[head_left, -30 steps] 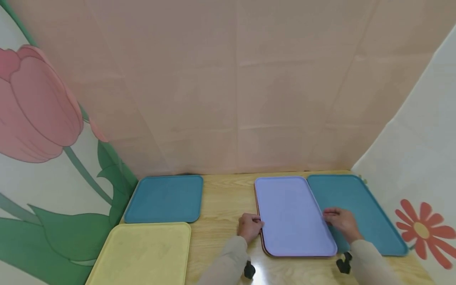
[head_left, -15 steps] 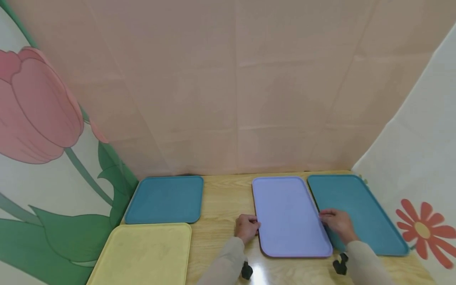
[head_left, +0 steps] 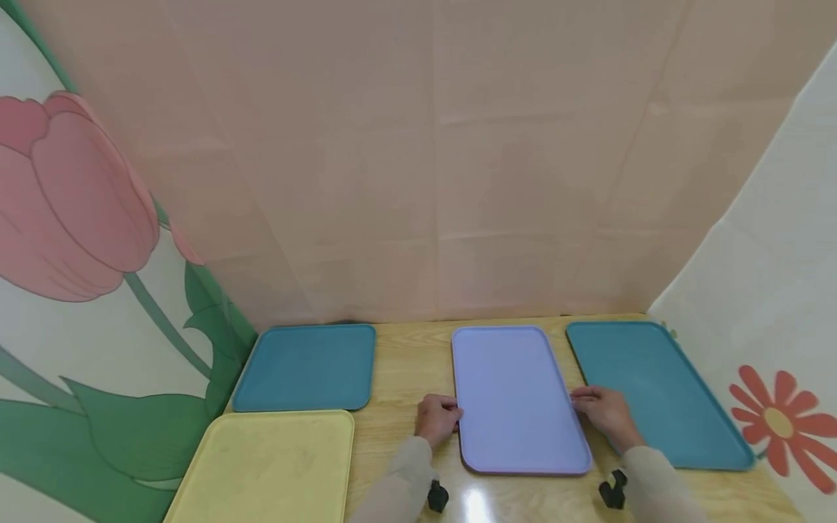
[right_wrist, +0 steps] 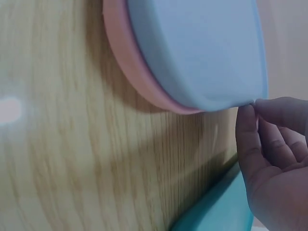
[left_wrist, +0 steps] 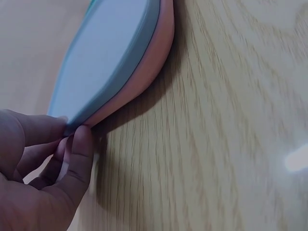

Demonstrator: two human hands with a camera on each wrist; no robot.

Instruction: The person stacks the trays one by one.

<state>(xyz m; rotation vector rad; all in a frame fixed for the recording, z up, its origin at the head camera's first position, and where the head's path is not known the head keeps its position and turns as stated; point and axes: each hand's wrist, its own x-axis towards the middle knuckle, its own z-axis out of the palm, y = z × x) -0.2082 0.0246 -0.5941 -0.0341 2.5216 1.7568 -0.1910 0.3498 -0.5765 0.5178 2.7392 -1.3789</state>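
Note:
A lavender tray [head_left: 516, 399] lies lengthwise between my two hands. In the wrist views it looks pale blue, and a pink tray [left_wrist: 156, 62] is stacked right under it. My left hand [head_left: 437, 420] pinches the stack's left edge, thumb on the lavender rim and fingers at the underside. On the opposite edge, my right hand [head_left: 604, 412] grips with thumb and fingertips at the lavender rim [right_wrist: 226, 103]. Seen from the head, the pink tray is almost wholly hidden beneath the lavender one.
Right of the stack, a teal tray [head_left: 660, 392] lies partly under the right hand and forearm. At the left, another teal tray [head_left: 307, 367] sits behind a yellow tray [head_left: 275, 465]. Wood-grain tabletop [head_left: 405, 363] shows between them. A beige sheet [head_left: 418, 160] hangs behind.
Both hands have moved left together, carrying the stacked trays with them. A strip of table now shows between the stack and the right teal tray, where they overlapped before.

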